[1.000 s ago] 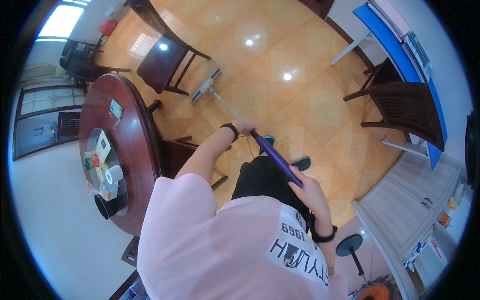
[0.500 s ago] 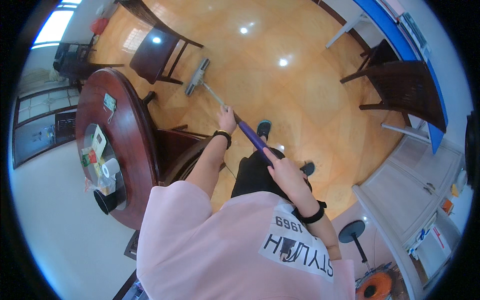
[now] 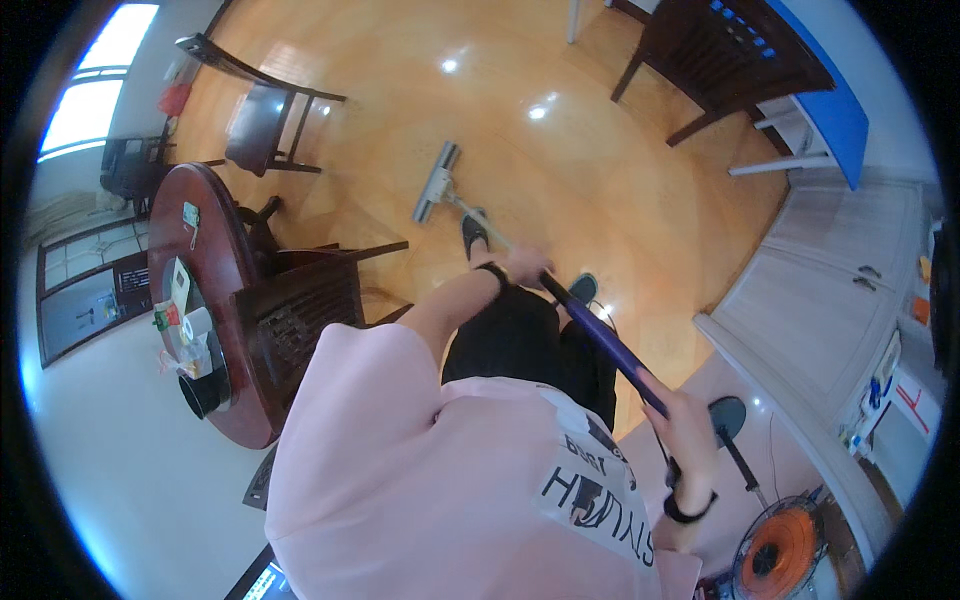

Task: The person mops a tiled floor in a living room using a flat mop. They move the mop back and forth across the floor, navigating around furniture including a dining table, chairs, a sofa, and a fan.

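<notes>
A mop with a long purple handle (image 3: 610, 345) slants across the middle, from my right side down toward the floor ahead on the left. Its narrow grey-and-white head (image 3: 436, 183) lies on the shiny tan floor, just beyond my left shoe (image 3: 474, 232). My left hand (image 3: 528, 266) is closed round the lower part of the pole, slightly smeared by motion. At the upper end, my right hand (image 3: 685, 430) grips the purple handle beside my body.
A round dark wooden table (image 3: 235, 400) stands at left, with a chair (image 3: 310, 320) pushed near it. Another chair (image 3: 260, 130) is farther off. Right of me are a dark chair (image 3: 725, 60), a pale cabinet (image 3: 800, 290) and an orange-centred fan (image 3: 780, 555).
Both hands have moved to the right and nearer me, drawing the mop back. Its head has slid right and closer to my feet. My view has shifted too.
</notes>
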